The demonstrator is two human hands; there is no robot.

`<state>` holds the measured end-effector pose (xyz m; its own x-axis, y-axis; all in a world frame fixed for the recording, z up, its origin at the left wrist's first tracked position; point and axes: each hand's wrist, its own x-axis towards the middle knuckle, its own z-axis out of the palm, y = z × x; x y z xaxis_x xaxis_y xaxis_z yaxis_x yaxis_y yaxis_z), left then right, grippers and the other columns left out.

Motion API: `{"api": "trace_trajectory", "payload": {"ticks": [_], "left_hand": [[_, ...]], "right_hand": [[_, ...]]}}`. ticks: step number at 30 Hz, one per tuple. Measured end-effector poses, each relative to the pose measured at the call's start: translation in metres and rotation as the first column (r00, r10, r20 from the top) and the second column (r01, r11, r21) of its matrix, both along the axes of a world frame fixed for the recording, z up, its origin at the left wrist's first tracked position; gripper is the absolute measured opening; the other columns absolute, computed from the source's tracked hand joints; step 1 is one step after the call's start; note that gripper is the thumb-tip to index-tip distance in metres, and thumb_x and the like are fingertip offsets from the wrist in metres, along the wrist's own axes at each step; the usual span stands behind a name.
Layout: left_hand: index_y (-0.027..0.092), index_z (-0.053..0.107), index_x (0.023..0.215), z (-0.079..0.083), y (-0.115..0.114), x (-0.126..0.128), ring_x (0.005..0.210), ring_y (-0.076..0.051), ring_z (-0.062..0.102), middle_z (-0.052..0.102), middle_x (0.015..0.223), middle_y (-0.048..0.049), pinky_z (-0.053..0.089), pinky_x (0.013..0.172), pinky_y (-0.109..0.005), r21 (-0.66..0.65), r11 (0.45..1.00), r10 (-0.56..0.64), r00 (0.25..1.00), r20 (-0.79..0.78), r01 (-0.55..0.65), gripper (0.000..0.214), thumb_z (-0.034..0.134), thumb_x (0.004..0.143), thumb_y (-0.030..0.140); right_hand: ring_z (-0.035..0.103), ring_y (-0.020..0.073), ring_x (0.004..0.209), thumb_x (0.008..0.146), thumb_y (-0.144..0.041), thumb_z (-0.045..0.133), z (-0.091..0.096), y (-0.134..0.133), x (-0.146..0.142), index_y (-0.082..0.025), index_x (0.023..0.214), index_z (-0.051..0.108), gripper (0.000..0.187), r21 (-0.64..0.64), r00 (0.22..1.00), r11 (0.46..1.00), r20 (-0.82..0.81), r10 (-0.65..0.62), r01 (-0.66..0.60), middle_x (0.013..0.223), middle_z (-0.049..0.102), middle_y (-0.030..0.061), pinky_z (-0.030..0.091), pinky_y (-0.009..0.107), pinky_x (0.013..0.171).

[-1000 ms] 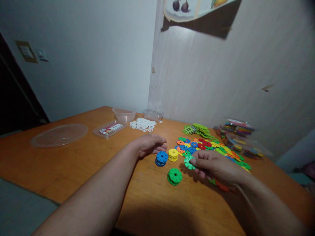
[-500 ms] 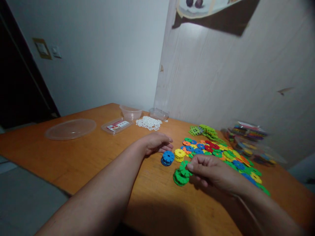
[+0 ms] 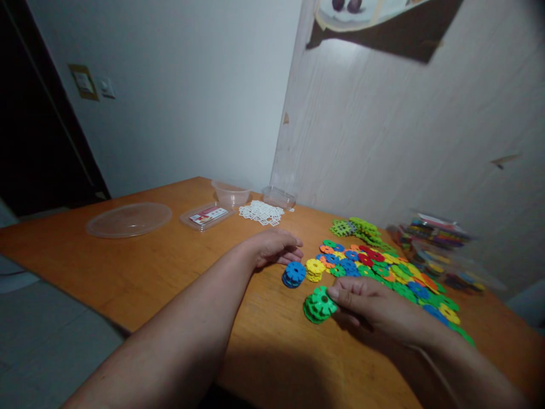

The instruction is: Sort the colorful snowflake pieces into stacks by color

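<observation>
Could not count stacked green notched plastic discs (image 3: 320,305) or read the white-and-red rectangular label (image 3: 208,216); saw the fruit-printed poster (image 3: 349,20) cropped above.

The single view looks from the person's head, above the near edge of the tabletop (image 3: 140,267), forward and down past the left hand (image 3: 276,248) and right hand (image 3: 361,301), fairly close, toward the pale wall (image 3: 191,102) beyond the far edge.

2 pale walls (image 3: 179,102) (1 wood-grained) behind an orange table (image 3: 128,272)
</observation>
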<state>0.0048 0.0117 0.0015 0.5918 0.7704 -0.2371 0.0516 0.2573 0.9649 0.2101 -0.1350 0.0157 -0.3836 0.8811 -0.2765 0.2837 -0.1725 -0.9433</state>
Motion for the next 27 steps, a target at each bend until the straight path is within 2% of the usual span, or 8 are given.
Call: {"api": "trace_trajectory", "payload": {"ticks": [5, 9, 14, 18, 22, 25, 27], "left_hand": [[0.013, 0.065, 0.087, 0.001, 0.0, 0.0, 0.067, -0.014, 0.066, 0.072, 0.085, -0.0101, 0.052, 0.063, -0.025, 0.0, 1.0, 0.004, 1.0, -0.015, -0.004, 0.027, 0.073, 0.07, 0.031], [0.012, 0.065, 0.088, 0.0, 0.0, 0.0, 0.068, -0.014, 0.066, 0.071, 0.084, -0.0101, 0.052, 0.063, -0.024, 0.003, 1.0, -0.001, 1.0, -0.004, 0.001, 0.025, 0.072, 0.071, 0.031], [0.013, 0.064, 0.087, 0.0, 0.001, 0.001, 0.066, -0.014, 0.066, 0.072, 0.083, -0.0098, 0.052, 0.061, -0.024, 0.006, 1.0, -0.003, 1.0, -0.007, 0.003, 0.027, 0.073, 0.07, 0.031], [0.012, 0.064, 0.086, 0.0, 0.001, 0.001, 0.067, -0.014, 0.066, 0.072, 0.083, -0.0094, 0.053, 0.062, -0.024, 0.012, 1.0, -0.006, 1.0, -0.014, 0.006, 0.025, 0.072, 0.071, 0.031], [0.012, 0.065, 0.087, 0.001, 0.0, 0.001, 0.067, -0.014, 0.067, 0.072, 0.084, -0.0099, 0.053, 0.062, -0.025, 0.015, 1.0, -0.002, 1.0, -0.025, 0.003, 0.023, 0.071, 0.072, 0.029], [0.012, 0.065, 0.088, 0.002, -0.001, 0.001, 0.068, -0.014, 0.066, 0.072, 0.084, -0.0099, 0.052, 0.062, -0.024, 0.016, 1.0, 0.004, 1.0, -0.03, -0.004, 0.024, 0.071, 0.072, 0.03], [0.012, 0.065, 0.088, 0.003, -0.001, 0.001, 0.068, -0.014, 0.066, 0.072, 0.085, -0.0097, 0.052, 0.062, -0.024, 0.015, 1.0, 0.005, 1.0, -0.031, -0.004, 0.025, 0.071, 0.072, 0.03]], "right_hand": [[0.025, 0.0056, 0.047, 0.086, -0.053, 0.06, -0.011, 0.003, 0.001, -0.018, 0.067, 0.045, 0.042, -0.025, 0.998, 0.998, -0.007, -0.056, 0.055, 0.056, 0.037, -0.0067, 0.014, 0.024, 0.045], [0.025, 0.0058, 0.047, 0.083, -0.057, 0.062, -0.019, 0.005, 0.007, -0.019, 0.071, 0.047, 0.043, 0.004, 0.988, 0.993, 0.097, -0.116, 0.117, 0.056, 0.037, -0.0069, 0.014, 0.022, 0.044], [0.027, 0.0061, 0.047, 0.083, -0.06, 0.059, -0.017, 0.003, 0.01, -0.02, 0.077, 0.047, 0.043, 0.038, 0.979, 0.989, 0.143, -0.144, 0.14, 0.057, 0.037, -0.0068, 0.016, 0.022, 0.043], [0.037, 0.0091, 0.056, 0.076, -0.054, 0.07, -0.005, -0.006, -0.002, -0.021, 0.09, 0.053, 0.04, 0.199, 0.965, 0.978, 0.237, -0.112, 0.065, 0.066, 0.044, -0.0044, 0.025, 0.022, 0.047], [0.048, 0.0141, 0.069, 0.067, -0.05, 0.078, 0.007, -0.013, -0.017, -0.024, 0.1, 0.058, 0.047, 0.371, 0.853, 0.926, 0.503, -0.138, -0.069, 0.082, 0.056, 0.0004, 0.032, 0.024, 0.054], [0.052, 0.0156, 0.073, 0.071, -0.049, 0.074, 0.012, -0.014, -0.023, -0.024, 0.097, 0.06, 0.039, 0.416, 0.762, 0.896, 0.628, -0.16, -0.154, 0.088, 0.06, 0.0015, 0.033, 0.025, 0.057], [0.053, 0.0153, 0.072, 0.076, -0.046, 0.069, 0.013, -0.013, -0.025, -0.024, 0.093, 0.06, 0.029, 0.413, 0.737, 0.893, 0.657, -0.159, -0.176, 0.085, 0.061, 0.001, 0.034, 0.026, 0.057]]}}
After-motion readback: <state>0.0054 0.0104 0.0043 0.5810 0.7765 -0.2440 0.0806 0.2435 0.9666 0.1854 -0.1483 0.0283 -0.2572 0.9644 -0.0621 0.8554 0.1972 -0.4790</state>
